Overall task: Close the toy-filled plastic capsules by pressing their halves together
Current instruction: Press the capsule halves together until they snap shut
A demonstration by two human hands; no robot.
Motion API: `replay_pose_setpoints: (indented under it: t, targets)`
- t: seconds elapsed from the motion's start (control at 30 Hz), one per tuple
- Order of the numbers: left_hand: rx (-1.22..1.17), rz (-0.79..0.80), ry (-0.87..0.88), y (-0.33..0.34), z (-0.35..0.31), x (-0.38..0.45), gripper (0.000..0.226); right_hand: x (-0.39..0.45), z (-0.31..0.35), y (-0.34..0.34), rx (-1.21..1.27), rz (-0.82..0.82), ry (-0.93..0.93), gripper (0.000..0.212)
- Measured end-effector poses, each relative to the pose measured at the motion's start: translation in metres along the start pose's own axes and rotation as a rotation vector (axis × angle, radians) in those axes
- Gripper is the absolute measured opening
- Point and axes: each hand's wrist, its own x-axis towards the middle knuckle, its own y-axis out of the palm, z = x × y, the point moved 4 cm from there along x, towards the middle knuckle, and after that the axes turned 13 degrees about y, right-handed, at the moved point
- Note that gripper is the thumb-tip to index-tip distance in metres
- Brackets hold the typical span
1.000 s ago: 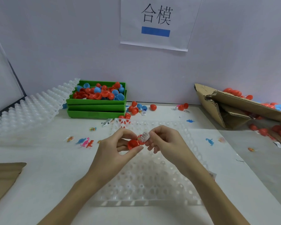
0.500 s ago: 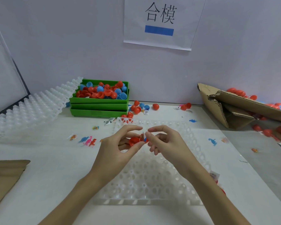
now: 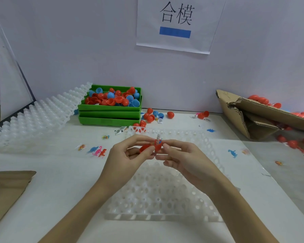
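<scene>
Both hands meet above the far part of a clear plastic grid tray [image 3: 165,199]. My left hand [image 3: 128,156] pinches one red capsule half [image 3: 145,147] between thumb and fingers. My right hand [image 3: 181,158] pinches the other red half [image 3: 158,146], and the two halves touch, not fully joined. A small white packet [image 3: 158,137] sticks up out of the gap between them. Two red capsules [image 3: 139,130] sit in the tray's far left cells.
Stacked green bins [image 3: 111,116] with red and blue capsule halves stand at the back left, beside a tilted white tray [image 3: 35,118]. Loose capsules [image 3: 153,115] and small toy dinosaurs [image 3: 97,151] lie around. A torn cardboard box [image 3: 253,116] holds capsules at right. Brown cardboard [image 3: 5,192] lies near left.
The two red halves have come closer together between my fingers, and the white packet now stands upright out of the gap. Both hands stay above the tray.
</scene>
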Motion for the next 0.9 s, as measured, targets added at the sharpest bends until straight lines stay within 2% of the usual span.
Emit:
replay_pose_setpoints:
  t: [0.17,0.3,0.4,0.53,0.73,0.9]
  targets:
    - [0.089,0.042,0.029,0.001,0.003,-0.002,0.029,0.0,-0.001,0.0,0.036,0.018,-0.011,0.019]
    - [0.125,-0.014,0.008,-0.002,0.004,-0.002,0.051,-0.001,-0.001,-0.002,0.059,0.006,-0.024,0.02]
    - [0.188,-0.048,0.034,-0.005,0.002,-0.001,0.053,-0.002,0.002,-0.001,-0.035,-0.049,-0.061,0.017]
    - [0.257,-0.049,0.113,-0.007,-0.005,0.0,0.045,-0.003,0.006,0.001,-0.214,-0.115,-0.146,0.014]
    - [0.281,-0.048,0.144,-0.009,-0.007,0.002,0.016,-0.004,0.008,0.006,-0.209,-0.084,-0.225,0.017]
    - [0.268,-0.028,0.14,-0.008,-0.005,0.002,0.013,-0.003,0.005,0.009,-0.175,-0.059,-0.252,0.019]
